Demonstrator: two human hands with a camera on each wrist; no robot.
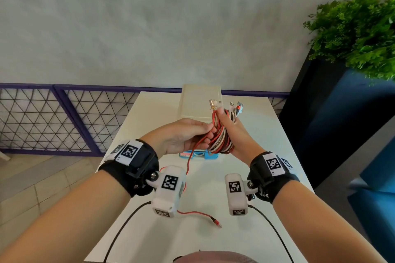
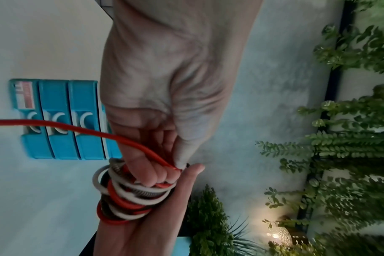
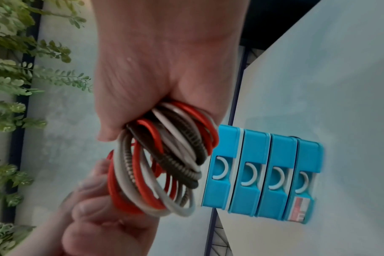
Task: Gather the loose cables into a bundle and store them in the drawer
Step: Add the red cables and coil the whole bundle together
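A bundle of red, white and braided cables (image 1: 222, 136) is coiled in my right hand (image 1: 227, 121), which grips it above the table, plug ends sticking up past the fingers. My left hand (image 1: 204, 131) pinches one red cable (image 2: 112, 135) against the coil (image 2: 125, 195) between thumb and fingers. That red cable's loose tail hangs to the table and ends in a plug (image 1: 216, 222) near the front. Behind and below the hands stands the drawer unit (image 1: 201, 100), cream on top, its blue drawer fronts (image 3: 263, 173) all shut.
The white table (image 1: 267, 156) is narrow, with edges close on both sides. A purple mesh railing (image 1: 64, 113) runs behind it on the left. A leafy plant (image 1: 359, 28) in a dark planter stands at the right. Black leads (image 1: 119, 230) trail from my wrist cameras.
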